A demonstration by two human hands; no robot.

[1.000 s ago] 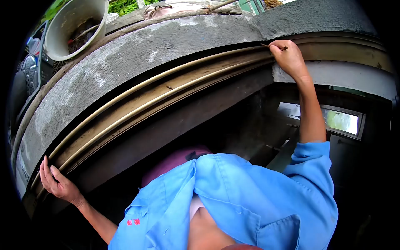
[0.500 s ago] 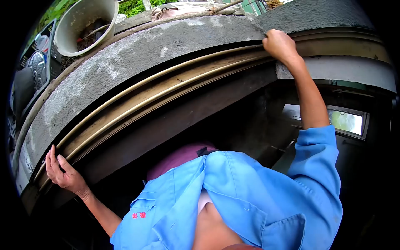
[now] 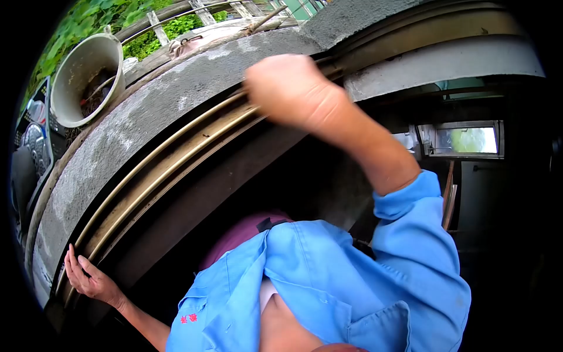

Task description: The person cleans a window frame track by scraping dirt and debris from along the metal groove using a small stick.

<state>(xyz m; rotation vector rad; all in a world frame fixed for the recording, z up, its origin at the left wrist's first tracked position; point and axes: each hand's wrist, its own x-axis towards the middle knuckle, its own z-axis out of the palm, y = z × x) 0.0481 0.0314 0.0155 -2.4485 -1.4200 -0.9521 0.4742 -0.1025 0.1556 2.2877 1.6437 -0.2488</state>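
A window track (image 3: 176,158) with two pale raised rails curves across the view below a grey concrete sill. My left hand (image 3: 91,281) rests at the track's lower left end, fingers stretched out along the rails and thumb apart. Over the upper part of the track is my right hand (image 3: 293,91), closed in a fist and slightly blurred. Its knuckles hide the fingertips, so anything held in them cannot be made out. Small dark specks of dirt lie in the channel between the rails.
Along the outer edge of the concrete sill (image 3: 126,126) stand a dirty white bucket (image 3: 61,102) with debris inside and a dark plastic crate (image 3: 50,132). Green plants and a wooden fence (image 3: 158,28) are beyond. A small bright window (image 3: 469,139) shows in the dark room at right.
My right hand has moved left along the track from near the wall corner and come closer to the camera. My left hand remains at the track's lower end. The view has shifted.
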